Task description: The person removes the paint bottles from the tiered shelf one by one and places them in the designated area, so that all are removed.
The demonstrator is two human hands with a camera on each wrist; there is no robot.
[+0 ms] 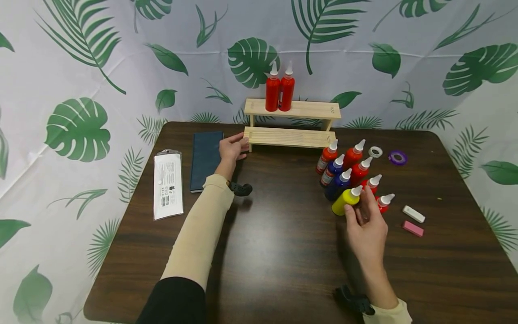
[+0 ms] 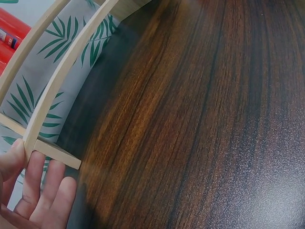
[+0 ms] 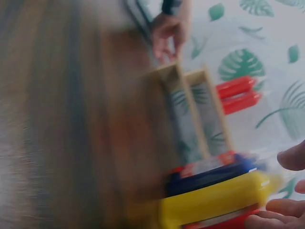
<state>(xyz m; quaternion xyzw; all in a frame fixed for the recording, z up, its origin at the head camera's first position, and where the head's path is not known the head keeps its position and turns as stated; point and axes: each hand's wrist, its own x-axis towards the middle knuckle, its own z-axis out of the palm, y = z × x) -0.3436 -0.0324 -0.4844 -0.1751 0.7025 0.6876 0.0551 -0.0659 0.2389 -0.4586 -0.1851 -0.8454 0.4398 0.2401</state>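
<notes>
A two-tier wooden stand (image 1: 289, 137) is at the back of the table, with two red squeeze bottles (image 1: 279, 92) upright on its upper tier. My left hand (image 1: 232, 147) holds the lower tier's left end; in the left wrist view the thumb (image 2: 13, 155) and curled fingers take its corner. On the right, my right hand (image 1: 367, 227) is beside a yellow squeeze bottle (image 1: 344, 202), thumb and fingers apart. The right wrist view, blurred, shows the fingers (image 3: 281, 212) near the yellow bottle's (image 3: 214, 198) tip, not closed round it. Dark blue bottles (image 1: 337, 185) and several red bottles (image 1: 360, 171) stand close behind.
A dark blue notebook (image 1: 204, 159) and a white packaged item (image 1: 168, 185) lie at the left. Right of the bottles are a white tape roll (image 1: 375, 152), a purple roll (image 1: 398, 157), a white block (image 1: 414, 214) and a pink block (image 1: 413, 228). Leaf-patterned cloth (image 1: 170, 99) hangs behind the table.
</notes>
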